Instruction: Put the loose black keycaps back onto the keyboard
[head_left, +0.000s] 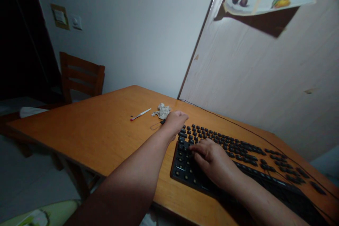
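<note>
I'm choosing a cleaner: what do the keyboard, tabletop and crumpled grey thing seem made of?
Keyboard: probably black plastic, faint sheen along its edge. Tabletop: likely wood or laminate, orange-brown, softly glossy. Crumpled grey thing: matte, creased folds suggest cloth or paper; too small to tell.

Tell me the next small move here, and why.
Probably have the left hand pick up one nearby loose keycap: the caps lie in rows beyond the keyboard, bare switches show at its left end, and the right hand is already over that end. Whether the left already holds one is unclear.
</note>
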Demonstrator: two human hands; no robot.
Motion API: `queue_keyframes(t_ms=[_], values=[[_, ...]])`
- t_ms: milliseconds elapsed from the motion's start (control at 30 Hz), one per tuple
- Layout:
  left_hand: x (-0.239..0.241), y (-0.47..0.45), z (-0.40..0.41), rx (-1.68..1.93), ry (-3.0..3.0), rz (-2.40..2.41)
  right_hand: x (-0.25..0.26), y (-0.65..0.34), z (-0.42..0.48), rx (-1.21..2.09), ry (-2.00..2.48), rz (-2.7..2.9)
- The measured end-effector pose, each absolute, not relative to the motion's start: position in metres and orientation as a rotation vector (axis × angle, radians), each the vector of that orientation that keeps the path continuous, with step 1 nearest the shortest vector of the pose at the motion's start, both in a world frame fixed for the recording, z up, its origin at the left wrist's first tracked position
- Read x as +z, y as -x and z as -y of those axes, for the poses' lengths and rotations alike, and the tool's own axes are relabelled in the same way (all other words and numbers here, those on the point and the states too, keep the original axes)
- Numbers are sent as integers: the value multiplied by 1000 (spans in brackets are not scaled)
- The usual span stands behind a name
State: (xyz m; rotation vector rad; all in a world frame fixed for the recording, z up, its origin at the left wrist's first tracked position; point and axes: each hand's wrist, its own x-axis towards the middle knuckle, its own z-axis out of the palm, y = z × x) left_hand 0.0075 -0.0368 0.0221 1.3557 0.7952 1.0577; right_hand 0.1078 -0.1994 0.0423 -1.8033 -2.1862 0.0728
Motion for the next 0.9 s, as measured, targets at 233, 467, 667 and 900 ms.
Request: queue_keyframes(t_ms=[233,467,667,900], values=[[23,-6,37,1075,-1353,-820,46,-115,200,138,1761,2097],[27,0,37,1105,-1364,-849,47,-166,174,219,1897,1889],[27,0,36,1112,-1396,-849,47,-207,132,93,2100,1764],[26,0,34,1093,-1400,-855,49,-209,95,-33,2165,1853]])
